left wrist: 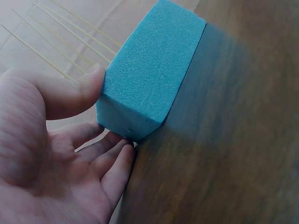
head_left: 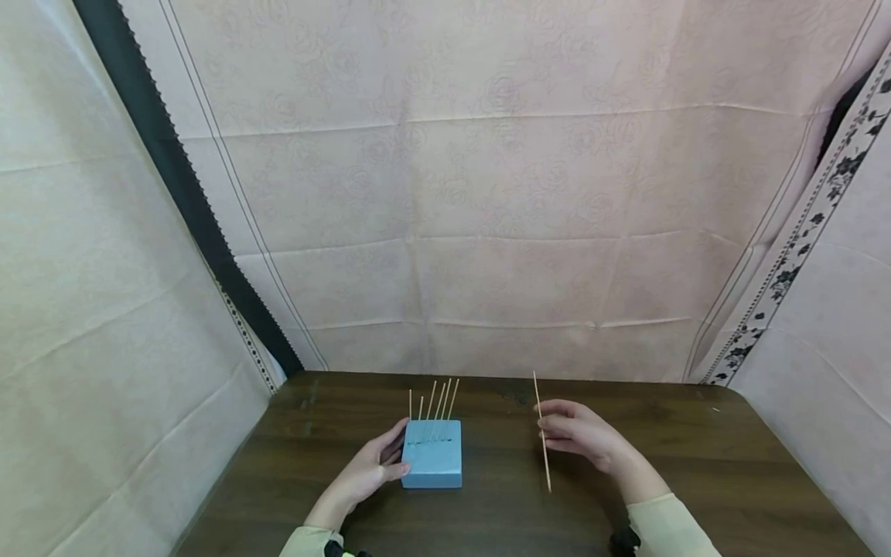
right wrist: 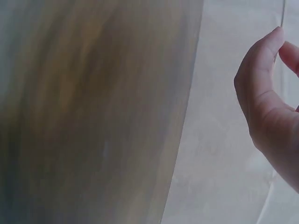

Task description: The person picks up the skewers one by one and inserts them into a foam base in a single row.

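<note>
A light blue foam block stands on the table, with several thin wooden skewers sticking up from its top towards the back. My left hand grips its left side. In the left wrist view, the thumb presses one face of the block while the fingers lie against its lower edge. To the right of the block, my right hand pinches a single wooden skewer between thumb and fingertips. That skewer is held nearly upright, apart from the block; fingers cover part of its length.
A dark brown wooden table carries everything. Behind it hangs a pale patterned cloth, with more cloth at the left and right sides. The table's back edge lies just beyond the block.
</note>
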Demonstrator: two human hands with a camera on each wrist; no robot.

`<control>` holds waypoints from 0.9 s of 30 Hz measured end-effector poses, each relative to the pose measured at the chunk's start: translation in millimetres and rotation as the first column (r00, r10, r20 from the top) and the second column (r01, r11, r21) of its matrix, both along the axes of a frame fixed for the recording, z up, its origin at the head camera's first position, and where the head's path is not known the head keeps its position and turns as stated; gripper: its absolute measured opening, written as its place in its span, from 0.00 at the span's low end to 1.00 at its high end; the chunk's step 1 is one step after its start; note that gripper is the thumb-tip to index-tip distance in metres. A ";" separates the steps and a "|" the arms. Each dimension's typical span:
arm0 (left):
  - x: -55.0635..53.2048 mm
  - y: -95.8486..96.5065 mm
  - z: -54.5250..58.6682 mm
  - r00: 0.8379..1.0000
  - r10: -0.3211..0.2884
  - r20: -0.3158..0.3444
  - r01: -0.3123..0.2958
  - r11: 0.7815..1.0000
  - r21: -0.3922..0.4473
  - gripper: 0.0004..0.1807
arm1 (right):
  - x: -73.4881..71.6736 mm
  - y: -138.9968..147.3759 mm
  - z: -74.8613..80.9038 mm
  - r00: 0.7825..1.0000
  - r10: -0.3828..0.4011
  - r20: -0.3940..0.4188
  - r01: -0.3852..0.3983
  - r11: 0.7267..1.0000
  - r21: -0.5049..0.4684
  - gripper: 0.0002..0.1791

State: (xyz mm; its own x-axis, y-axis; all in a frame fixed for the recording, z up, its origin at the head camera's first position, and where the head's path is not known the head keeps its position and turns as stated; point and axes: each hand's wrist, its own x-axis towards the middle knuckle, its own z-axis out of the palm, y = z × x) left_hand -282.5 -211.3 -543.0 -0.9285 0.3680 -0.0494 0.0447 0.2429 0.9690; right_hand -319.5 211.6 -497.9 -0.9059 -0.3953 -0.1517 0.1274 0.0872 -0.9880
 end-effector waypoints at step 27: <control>-1.5 -0.5 -0.6 1.000 -0.005 0.002 0.005 1.000 0.003 0.48 | 13.2 -67.6 0.5 0.995 -0.101 0.005 0.099 0.964 -0.247 0.16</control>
State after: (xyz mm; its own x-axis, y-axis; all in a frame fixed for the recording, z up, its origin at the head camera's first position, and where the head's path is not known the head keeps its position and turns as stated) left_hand -284.0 -211.8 -543.6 -0.9266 0.3727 -0.0504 0.0438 0.2401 0.9698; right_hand -306.3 144.1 -497.4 -0.9435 -0.3270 -0.0543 0.1160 -0.1720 -0.9782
